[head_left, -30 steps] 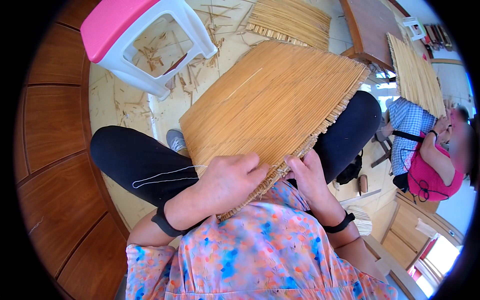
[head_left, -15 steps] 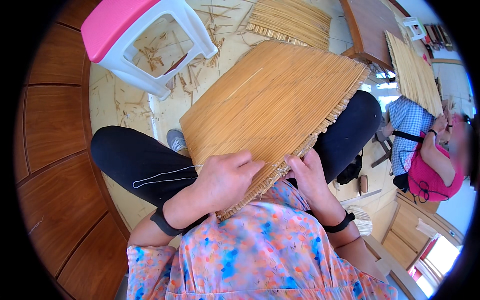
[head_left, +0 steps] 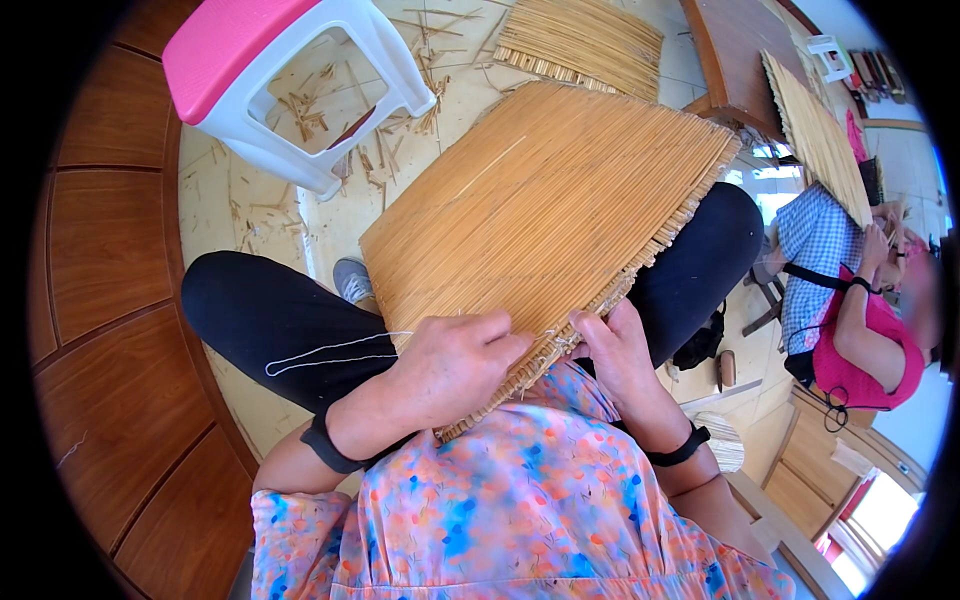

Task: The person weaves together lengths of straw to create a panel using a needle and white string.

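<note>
Across my lap rests a stiff panel of thin straw-coloured stalks [head_left: 540,200], its rough bound edge [head_left: 560,340] facing me. My left hand [head_left: 450,362] lies over the panel near that edge, thumb and fingers pinched together. White thread [head_left: 325,362] runs out from under this hand and loops over my left thigh. Whether a needle sits in the pinch is hidden. My right hand [head_left: 618,345] is closed on the bound edge, thumb on top and fingers curled underneath.
A pink-and-white stool [head_left: 310,90] stands at the far left, with stalk scraps around it. Another stalk panel [head_left: 580,45] lies on the floor ahead, beside a brown wooden table [head_left: 745,60]. At right, a person in pink [head_left: 865,350] handles a similar panel [head_left: 815,135].
My left hand has shifted slightly to the right along the panel's edge, the thread following. My right hand stays put. The other person's panel and arms have moved a little.
</note>
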### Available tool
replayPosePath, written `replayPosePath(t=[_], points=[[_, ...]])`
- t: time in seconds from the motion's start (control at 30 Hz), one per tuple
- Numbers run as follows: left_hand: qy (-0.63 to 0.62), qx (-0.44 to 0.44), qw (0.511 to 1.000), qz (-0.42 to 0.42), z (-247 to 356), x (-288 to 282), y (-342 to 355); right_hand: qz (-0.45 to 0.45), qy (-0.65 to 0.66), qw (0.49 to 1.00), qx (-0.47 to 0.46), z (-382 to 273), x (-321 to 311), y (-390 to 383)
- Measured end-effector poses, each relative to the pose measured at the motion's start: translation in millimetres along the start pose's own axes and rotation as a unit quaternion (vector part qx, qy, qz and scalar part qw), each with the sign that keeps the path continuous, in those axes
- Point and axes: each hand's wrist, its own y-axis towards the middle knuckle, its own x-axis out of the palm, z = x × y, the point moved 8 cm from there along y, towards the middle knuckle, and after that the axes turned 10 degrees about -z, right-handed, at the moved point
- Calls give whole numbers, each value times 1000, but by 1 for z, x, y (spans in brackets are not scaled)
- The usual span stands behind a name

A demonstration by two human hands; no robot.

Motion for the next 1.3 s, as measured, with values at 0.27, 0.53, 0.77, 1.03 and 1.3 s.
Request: replayPosePath(t=[0.27, 0.53, 0.77, 1.03, 1.3], points=[[3, 7, 1000, 19, -1, 0, 1, -8, 0, 1000, 14, -7, 5, -3], [-135, -76, 986, 60, -21, -2, 1, -48, -13, 999, 19, -3, -1, -5], [-171, -91, 981, -2, -33, -2, 5, -49, 19, 998, 18, -4, -10, -12], [-257, -116, 959, -30, -40, 16, 22, -65, 21, 997, 20, 6, -7, -12], [-303, -135, 940, -80, -43, 30, 34, -72, 24, 996, 51, 8, 0, -10]])
